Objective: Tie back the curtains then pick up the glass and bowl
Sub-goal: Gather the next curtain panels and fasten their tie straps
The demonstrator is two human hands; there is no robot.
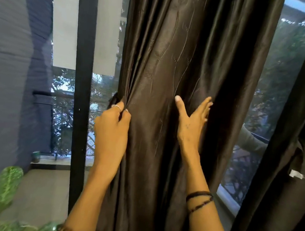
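Nearest, lower left: green variegated plant leaves [9, 181], clear of the work. Next, both hands at mid-height on the dark brown satin curtain [175, 59]. Left hand [111, 127] pinching gathered folds at the left edge, probably to keep the bunch tight. Right hand [193, 119] spread flat against the cloth, sweeping pleats inward for tying. Farther right, a second dark curtain panel [289, 154]. Beyond, black door frame [83, 66], balcony railing [60, 96], trees. Glass and bowl not in view.
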